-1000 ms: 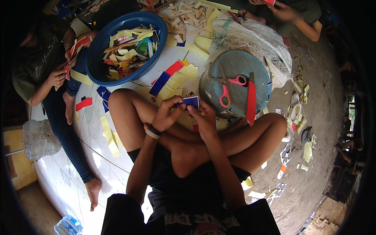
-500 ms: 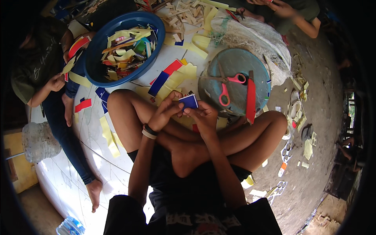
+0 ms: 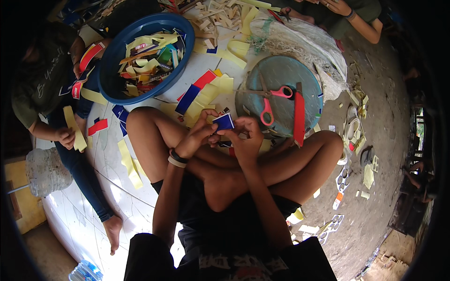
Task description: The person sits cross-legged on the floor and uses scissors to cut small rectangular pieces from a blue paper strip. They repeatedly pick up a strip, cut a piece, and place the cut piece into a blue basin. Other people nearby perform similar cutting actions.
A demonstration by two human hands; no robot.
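A small blue rectangular piece with a white edge point(image 3: 223, 122), perhaps card or sticky film, is pinched between both my hands above my crossed legs. My left hand point(image 3: 199, 133), with bands at the wrist, closes its fingers on the left side of it. The thumb and fingers of my right hand point(image 3: 247, 134) grip its lower right. Just beyond lie loose blue, red and pale yellow strips point(image 3: 206, 96). To the right, pink-handled scissors point(image 3: 266, 114) rest spread on a round greenish block point(image 3: 286, 70), beside a long red-covered tool point(image 3: 299, 117) whose kind I cannot make out.
A blue basin point(image 3: 105, 84) full of scraps stands at the far left. Wood sticks point(image 3: 220, 18) and a white sack point(image 3: 323, 51) lie beyond. A co-worker point(image 3: 42, 89) sits on the left with strips; another's hand point(image 3: 337, 7) shows at the top. Scraps litter the right floor.
My hands keep hold of the blue piece, with the right fingers shifted slightly. The left co-worker's hands have moved apart, one now lower with a yellow strip. The far person's hand has shifted.
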